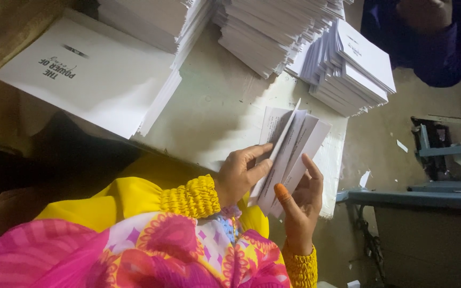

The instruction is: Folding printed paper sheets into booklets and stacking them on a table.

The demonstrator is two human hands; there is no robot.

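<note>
Your left hand [241,173] and right hand [302,200] both pinch a thin sheaf of folded printed sheets [289,149] above the table's [214,112] near edge; it looks light, floppy and slippery, so grip by the fold.

We find a print-finishing or bindery workshop: tall stacks of folded white printed sheets [273,32] crowd a worn worktable [214,112], a blue-grey metal machine frame [428,197] stands beside it, and paper scraps [402,145] litter the bare floor.
</note>
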